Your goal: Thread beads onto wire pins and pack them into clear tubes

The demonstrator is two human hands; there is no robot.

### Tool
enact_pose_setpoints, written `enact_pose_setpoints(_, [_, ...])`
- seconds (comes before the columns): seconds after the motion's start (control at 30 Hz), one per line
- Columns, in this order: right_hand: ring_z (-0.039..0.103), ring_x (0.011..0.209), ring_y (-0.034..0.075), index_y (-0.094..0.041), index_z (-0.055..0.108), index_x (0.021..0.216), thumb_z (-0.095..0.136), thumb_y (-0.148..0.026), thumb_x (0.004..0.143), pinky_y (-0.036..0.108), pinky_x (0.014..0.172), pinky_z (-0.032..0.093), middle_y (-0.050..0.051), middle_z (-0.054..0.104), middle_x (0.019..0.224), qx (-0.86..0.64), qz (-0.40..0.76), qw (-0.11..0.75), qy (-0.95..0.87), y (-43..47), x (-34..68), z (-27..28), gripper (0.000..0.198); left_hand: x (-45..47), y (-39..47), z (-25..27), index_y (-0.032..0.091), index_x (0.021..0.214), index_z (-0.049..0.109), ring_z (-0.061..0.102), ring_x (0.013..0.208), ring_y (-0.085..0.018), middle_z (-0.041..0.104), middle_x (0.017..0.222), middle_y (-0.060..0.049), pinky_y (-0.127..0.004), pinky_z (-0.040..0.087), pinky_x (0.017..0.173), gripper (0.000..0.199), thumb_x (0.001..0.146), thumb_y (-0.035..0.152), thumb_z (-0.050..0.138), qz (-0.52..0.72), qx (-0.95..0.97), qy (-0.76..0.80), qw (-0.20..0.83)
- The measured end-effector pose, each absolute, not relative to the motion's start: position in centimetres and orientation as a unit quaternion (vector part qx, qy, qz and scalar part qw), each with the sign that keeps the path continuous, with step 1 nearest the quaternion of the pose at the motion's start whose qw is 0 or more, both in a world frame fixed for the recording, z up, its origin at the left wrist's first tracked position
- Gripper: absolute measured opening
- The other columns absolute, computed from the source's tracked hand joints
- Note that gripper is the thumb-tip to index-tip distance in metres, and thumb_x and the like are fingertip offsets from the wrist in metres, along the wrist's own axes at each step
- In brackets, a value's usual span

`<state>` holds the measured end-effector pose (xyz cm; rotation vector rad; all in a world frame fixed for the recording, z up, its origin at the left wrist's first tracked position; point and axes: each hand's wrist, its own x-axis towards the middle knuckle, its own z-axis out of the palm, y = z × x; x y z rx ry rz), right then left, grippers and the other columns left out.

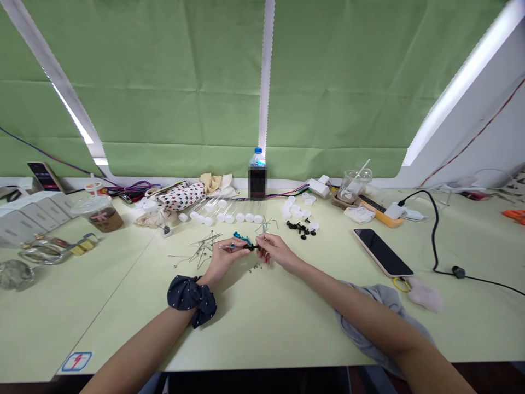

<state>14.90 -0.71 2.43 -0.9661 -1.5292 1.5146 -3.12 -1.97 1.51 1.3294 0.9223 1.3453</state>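
Note:
My left hand [225, 260] is closed in a pinch around a thin metal rod [225, 247], beside a small black piece [255, 247]. My right hand [276, 253] pinches that black piece from the other side, so the two hands nearly meet above the table. Fingers hide much of it. Just behind them are small blue pieces [241, 237]. Several tiny metal bits [256, 267] lie in front of the fingertips. Left of my left hand, thin metal rods [199, 247] are scattered. Black flat-headed pieces [301, 228] lie beyond my right hand.
Clear tubes with white caps [229, 218] lie in a row at the back, near a water bottle [258, 158]. Loose white caps [296, 207] are to their right. A phone [382, 251] and black cable [435, 235] lie at right, a drink cup [100, 213] stands left.

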Motion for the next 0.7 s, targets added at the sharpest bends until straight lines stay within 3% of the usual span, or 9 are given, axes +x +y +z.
enact_pose_setpoints(0.33, [0.051,0.043,0.008,-0.016,0.051,0.072,0.057,-0.056,0.074,0.019,0.04,0.039,-0.002,0.058,0.058,-0.375,0.579,0.363,-0.626,-1.27,14.87,3.06,0.041,-3.25,-1.81,1.76,0.015,0.072,0.069,0.061,0.074,-0.016,0.067,0.08,-0.005,-0.029,0.051,0.069,0.019,0.057,0.022,0.078,0.554,0.541,0.399,0.491])
enact_pose_setpoints(0.57, [0.048,0.038,0.008,-0.014,0.053,0.063,0.046,-0.062,0.078,0.019,0.038,0.037,-0.001,0.053,0.045,-0.392,0.593,0.33,-0.621,-0.95,14.87,2.63,0.051,-3.28,-1.98,1.69,0.015,0.071,0.069,0.062,0.078,-0.017,0.067,0.082,-0.005,-0.03,0.05,0.073,0.019,0.056,0.021,0.079,0.548,0.556,0.377,0.498])
enact_pose_setpoints(0.7, [0.049,0.037,0.009,-0.017,0.049,0.072,0.049,-0.062,0.077,0.018,0.036,0.036,-0.002,0.056,0.049,-0.391,0.599,0.347,-0.606,-0.92,14.79,2.62,0.045,-3.19,-2.15,1.81,0.015,0.072,0.07,0.062,0.079,-0.018,0.068,0.082,-0.006,-0.03,0.05,0.073,0.018,0.057,0.02,0.078,0.542,0.565,0.366,0.503])
